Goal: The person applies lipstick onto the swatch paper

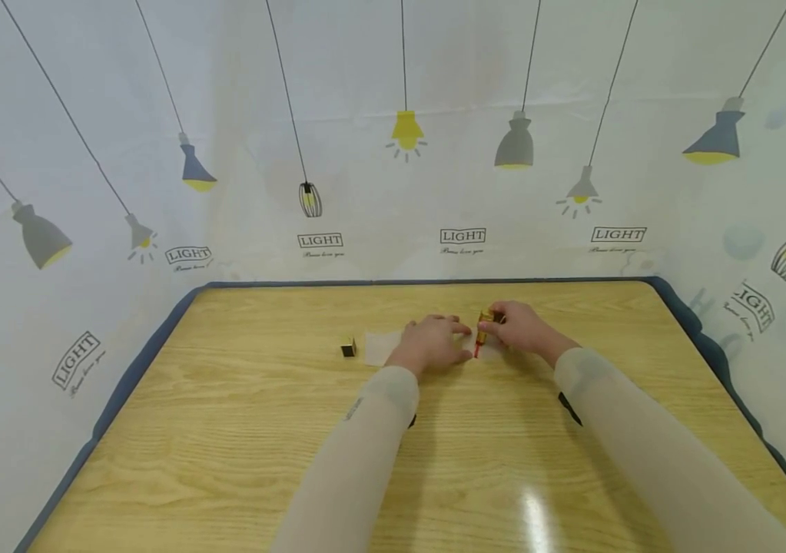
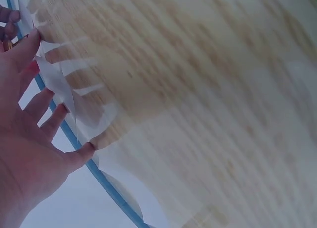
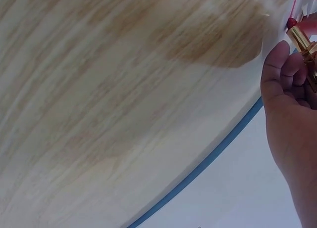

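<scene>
My right hand [image 1: 519, 329] grips a gold lipstick [image 1: 482, 329] with its red tip pointing down at a thin white sheet of paper [image 1: 380, 349]. In the right wrist view, the red lipstick tip [image 3: 291, 23] meets the sheet at a red streak [image 3: 295, 4]. Fingers spread, my left hand [image 1: 432, 343] rests on the sheet just left of the lipstick. The left wrist view shows its fingertips pressing on the paper [image 2: 58, 84]. Much of the sheet is hidden beneath both hands.
A small gold-and-black cap-like block [image 1: 348, 348] stands left of the paper. The wood-grain tabletop [image 1: 240, 430] has a blue border [image 1: 282, 284] along its far edge. Behind it rises a white backdrop [image 1: 365, 177] printed with lamps.
</scene>
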The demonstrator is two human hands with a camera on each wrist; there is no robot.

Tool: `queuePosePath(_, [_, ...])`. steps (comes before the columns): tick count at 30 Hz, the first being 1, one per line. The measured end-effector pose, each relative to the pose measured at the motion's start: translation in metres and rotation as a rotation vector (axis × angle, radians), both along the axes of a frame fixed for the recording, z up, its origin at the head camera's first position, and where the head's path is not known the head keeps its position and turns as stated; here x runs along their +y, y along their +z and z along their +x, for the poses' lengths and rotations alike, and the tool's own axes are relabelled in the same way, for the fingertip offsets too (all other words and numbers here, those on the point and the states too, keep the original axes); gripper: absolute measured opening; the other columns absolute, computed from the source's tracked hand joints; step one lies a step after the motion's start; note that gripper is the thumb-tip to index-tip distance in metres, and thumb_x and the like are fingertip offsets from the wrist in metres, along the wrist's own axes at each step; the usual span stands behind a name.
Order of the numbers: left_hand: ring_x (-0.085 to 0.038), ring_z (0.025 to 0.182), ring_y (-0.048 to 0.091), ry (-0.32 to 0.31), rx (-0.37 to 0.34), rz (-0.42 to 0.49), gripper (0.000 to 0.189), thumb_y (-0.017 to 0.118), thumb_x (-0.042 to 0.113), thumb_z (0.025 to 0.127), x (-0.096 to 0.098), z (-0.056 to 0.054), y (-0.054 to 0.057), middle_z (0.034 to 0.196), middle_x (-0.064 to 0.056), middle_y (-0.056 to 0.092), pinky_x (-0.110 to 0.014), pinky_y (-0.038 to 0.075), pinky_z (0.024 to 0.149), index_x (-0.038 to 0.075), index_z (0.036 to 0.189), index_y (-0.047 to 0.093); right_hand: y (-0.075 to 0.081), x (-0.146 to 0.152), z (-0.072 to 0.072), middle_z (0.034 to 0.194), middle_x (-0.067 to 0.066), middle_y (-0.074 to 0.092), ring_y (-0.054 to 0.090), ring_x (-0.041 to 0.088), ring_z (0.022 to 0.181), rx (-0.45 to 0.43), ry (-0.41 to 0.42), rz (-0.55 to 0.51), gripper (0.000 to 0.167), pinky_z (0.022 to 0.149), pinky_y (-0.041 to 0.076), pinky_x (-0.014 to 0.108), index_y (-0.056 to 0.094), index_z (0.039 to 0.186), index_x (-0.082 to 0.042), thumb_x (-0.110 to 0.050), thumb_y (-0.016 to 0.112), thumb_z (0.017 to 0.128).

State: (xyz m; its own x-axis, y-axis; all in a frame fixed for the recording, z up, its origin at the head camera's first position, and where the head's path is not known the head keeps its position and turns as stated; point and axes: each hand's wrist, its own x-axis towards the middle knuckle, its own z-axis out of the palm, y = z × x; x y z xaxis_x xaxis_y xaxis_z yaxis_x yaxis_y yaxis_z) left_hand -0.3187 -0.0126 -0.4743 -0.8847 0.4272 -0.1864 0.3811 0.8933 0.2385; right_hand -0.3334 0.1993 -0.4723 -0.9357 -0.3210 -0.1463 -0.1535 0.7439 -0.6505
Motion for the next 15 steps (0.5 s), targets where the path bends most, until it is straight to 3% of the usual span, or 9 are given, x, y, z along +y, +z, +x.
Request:
queuePosePath(8, [-0.025,0.161,0.036,0.013,-0.015,0.003,0.050,0.066,0.055,0.102,-0.001,0.002,0.001,0.170,0.011,0.043,-0.069,0.027,0.128,0.044,0.151,0.058,-0.002,-0.002,-0.007,0.092,0.013,0.066,0.058,0.018,0.068,0.030,0.006,0.007,0.025,0.064,0.048,0.030,0.066,0.109,-0.003,-0.027,0.061,0.110])
queuePosePath(15, [-0.025,0.160,0.037,0.005,-0.005,-0.010,0.051,0.066,0.056,0.102,-0.001,0.001,0.001,0.170,0.011,0.043,-0.069,0.029,0.127,0.045,0.151,0.058,-0.005,0.001,-0.016,0.096,0.013,0.067,0.059,0.023,0.082,0.102,-0.018,0.012,0.025,0.071,0.048,0.030,0.067,0.105,-0.003,-0.027,0.062,0.109])
